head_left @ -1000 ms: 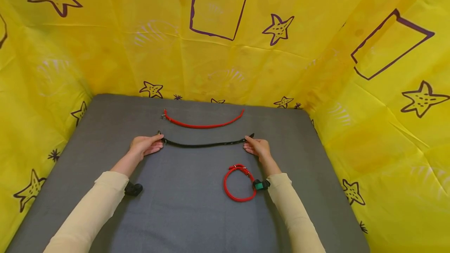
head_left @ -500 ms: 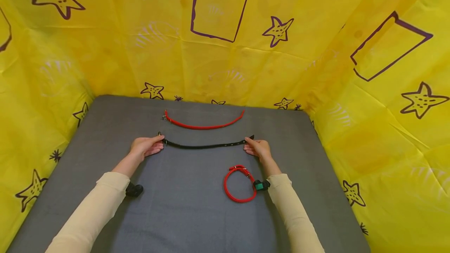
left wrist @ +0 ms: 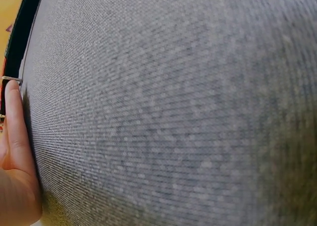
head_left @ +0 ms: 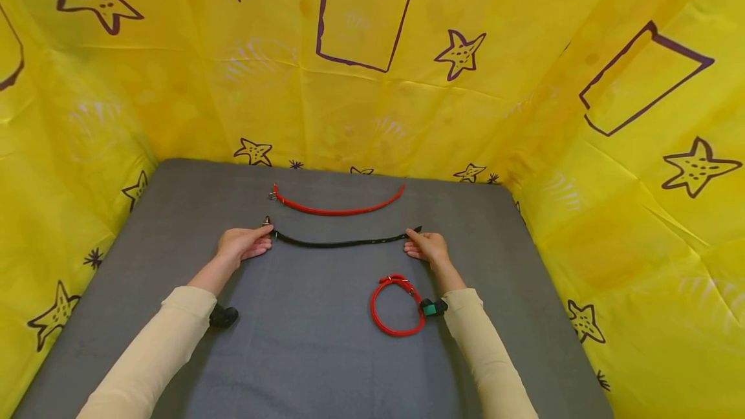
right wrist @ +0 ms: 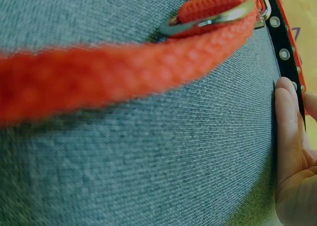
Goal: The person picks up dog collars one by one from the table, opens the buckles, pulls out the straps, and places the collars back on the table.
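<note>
A black collar (head_left: 337,244) with a metal buckle and a row of eyelets is stretched out lengthwise, sagging slightly in the middle. My left hand (head_left: 243,244) pinches its buckle end between thumb and fingers, the buckle (head_left: 267,220) sticking up past the thumb. At the other end, my right hand (head_left: 427,247) pinches the pointed, holed tip. The right wrist view shows the eyelets (right wrist: 284,54) just beyond the fingertips. Behind the black collar lies an unfastened red collar (head_left: 332,213), curved, its buckle at the left.
A second red collar (head_left: 374,309), fastened into a loop, lies on the grey cloth-covered table (head_left: 302,354) by the right wrist camera (head_left: 432,307), which overlaps its edge. Yellow fabric walls (head_left: 361,108) with drawn stars enclose the back and sides.
The buckle end of the black collar has turned slightly in the left fingers, and its eyelets show less than half a second ago. Both hands stay almost in place.
</note>
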{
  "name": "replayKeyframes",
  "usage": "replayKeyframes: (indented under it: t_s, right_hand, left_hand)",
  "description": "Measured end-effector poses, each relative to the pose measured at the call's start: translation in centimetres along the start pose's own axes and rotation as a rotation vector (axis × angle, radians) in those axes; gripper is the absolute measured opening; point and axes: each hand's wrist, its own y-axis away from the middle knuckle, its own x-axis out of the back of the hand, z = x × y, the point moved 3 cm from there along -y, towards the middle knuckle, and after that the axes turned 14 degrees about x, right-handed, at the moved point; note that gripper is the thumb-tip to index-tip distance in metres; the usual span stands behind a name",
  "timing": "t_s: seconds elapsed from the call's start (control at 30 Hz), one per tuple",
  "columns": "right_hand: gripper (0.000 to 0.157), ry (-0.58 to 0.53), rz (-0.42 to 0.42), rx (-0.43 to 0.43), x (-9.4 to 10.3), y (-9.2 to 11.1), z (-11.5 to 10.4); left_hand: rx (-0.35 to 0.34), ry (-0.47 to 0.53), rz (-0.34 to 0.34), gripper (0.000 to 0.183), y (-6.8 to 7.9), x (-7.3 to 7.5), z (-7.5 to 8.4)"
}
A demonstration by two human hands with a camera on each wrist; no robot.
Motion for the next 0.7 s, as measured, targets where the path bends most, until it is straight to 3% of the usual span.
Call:
replayKeyframes:
  t_s: [0.43, 0.7]
  right_hand:
    - [0.034, -0.044, 0.008, 0.027, 0.3, 0.7, -0.1]
    - [0.039, -0.104, -0.004, 0.043, 0.7, 1.5, -0.1]
  left_hand:
    - [-0.083, -0.040, -0.016, 0.035, 0.6, 0.1, 0.0]
    - [-0.117, -0.025, -0.056, 0.056, 1.2, 0.2, 0.2]
